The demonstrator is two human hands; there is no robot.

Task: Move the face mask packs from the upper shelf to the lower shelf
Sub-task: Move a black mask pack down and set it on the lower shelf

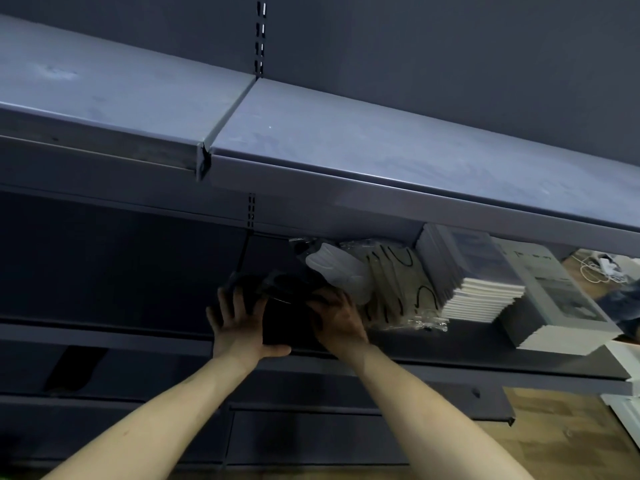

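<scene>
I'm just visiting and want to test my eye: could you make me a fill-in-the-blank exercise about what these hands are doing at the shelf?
1. The left hand and right hand both hold a pack of ____ face masks.
2. The white mask pack lies to the ____ of that pack.
3. The stack of white-edged booklets rests on the ____ shelf.

Missing words: black; right; grey

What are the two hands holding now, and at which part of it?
Both hold the dark mask pack on the shelf: the left hand at its left end, the right hand at its right end, fingers over the top.
</scene>
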